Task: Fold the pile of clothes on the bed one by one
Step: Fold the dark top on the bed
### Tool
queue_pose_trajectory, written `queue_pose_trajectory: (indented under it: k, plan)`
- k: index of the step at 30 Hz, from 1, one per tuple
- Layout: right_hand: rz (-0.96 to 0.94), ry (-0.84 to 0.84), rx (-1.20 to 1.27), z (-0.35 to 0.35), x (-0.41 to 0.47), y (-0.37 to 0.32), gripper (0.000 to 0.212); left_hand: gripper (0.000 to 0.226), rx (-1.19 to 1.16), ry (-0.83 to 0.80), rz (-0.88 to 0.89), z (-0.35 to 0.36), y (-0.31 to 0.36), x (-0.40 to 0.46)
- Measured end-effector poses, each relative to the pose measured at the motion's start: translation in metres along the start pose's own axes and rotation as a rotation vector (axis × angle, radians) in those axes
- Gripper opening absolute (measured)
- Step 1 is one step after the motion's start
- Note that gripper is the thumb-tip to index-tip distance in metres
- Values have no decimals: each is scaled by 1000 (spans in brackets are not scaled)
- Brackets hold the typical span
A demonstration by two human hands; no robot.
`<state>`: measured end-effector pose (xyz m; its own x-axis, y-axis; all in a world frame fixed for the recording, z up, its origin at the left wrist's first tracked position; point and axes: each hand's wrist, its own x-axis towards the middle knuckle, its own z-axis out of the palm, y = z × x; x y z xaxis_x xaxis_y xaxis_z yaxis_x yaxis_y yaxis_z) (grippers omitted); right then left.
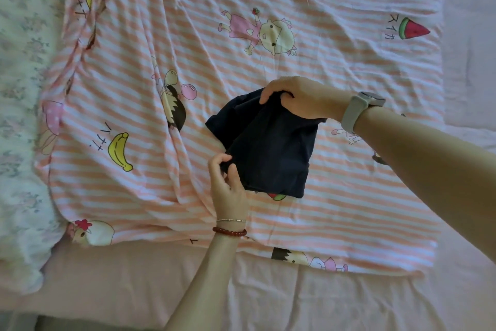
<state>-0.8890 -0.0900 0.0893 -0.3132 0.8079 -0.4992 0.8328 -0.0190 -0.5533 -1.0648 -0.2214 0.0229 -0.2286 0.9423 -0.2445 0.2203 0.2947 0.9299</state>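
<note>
Garment, dark navy, partly folded, sits mid-blanket on the pink striped cartoon print, bed sheet under that. My right hand grips its far edge, fingers curled over the fabric, grey watch on that wrist. My left hand pinches the near-left corner, red bead bracelet on that wrist.

Bare forearms — grey watch, red bead bracelet.

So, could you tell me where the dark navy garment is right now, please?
In the head view the dark navy garment lies right of centre on the striped cartoon sheet, gripped by the right hand at its top and the left hand at its lower-left edge.
</note>
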Motion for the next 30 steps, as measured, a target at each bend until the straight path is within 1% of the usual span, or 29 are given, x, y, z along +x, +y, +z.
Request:
queue_pose_trajectory:
  k: [2, 3, 4, 6, 7, 9, 10, 11, 13, 14, 15, 16, 17, 19, 22, 24, 26, 27, 29, 30]
  plan:
    - [10, -18, -70, -3, -3, 1, 40, 20, 30, -46, 2, 4, 2, -4]
    - [11, -23, -116, -4, -5, 1, 36, 18, 31, -73, -30, 5, 3, -5]
    - [7, -30, -168, -6, -6, 2, 32, 23, 39, -101, -79, 7, 4, -6]
    - [0, -43, -258, -10, -9, 4, 27, 46, 109, -142, -161, 10, 4, -6]
    - [1, -45, -286, -13, -10, 4, 25, 50, 164, -159, -172, 12, 5, -6]
    - [-18, -36, -312, -15, -12, 4, 21, 39, 239, -158, -131, 14, 7, -6]
    - [-44, -19, -299, -16, -14, 4, 16, 31, 260, -152, -86, 16, 6, -6]
    - [-71, 7, -262, -15, -15, 4, 11, 29, 271, -145, -29, 17, 6, -6]
    - [-75, 78, -114, -15, -18, 0, 9, 42, 288, -146, 90, 16, 6, -6]
    - [-54, 117, -25, -15, -18, -1, 12, 47, 265, -165, 115, 15, 5, -6]
    - [-39, 155, 45, -14, -18, -3, 13, 48, 221, -205, 103, 13, 3, -6]
    - [-38, 191, 81, -13, -17, -4, 11, 43, 156, -251, 51, 11, 2, -5]
    - [-45, 223, 68, -10, -15, -4, 8, 33, 81, -282, -35, 10, 2, -3]
    - [-66, 276, -26, -1, -7, -5, 12, 13, -29, -263, -184, 9, 2, 1]
    - [-87, 296, -162, 16, 14, -4, 25, 26, 2, -157, -271, 10, -3, 10]
    - [-49, 338, -268, 27, 29, -4, 36, 27, 66, -114, -344, 12, -10, 17]
    - [-2, 453, -293, 34, 35, -3, 42, 17, 163, -100, -404, 12, -16, 24]
    - [1, 553, -282, 38, 32, -1, 41, 14, 209, -94, -405, 12, -17, 27]
    - [-33, 749, -281, 50, 17, 7, 40, 23, 246, -47, -345, 10, -18, 31]
    - [-56, 789, -308, 60, 8, 12, 40, 27, 238, -14, -315, 9, -17, 34]
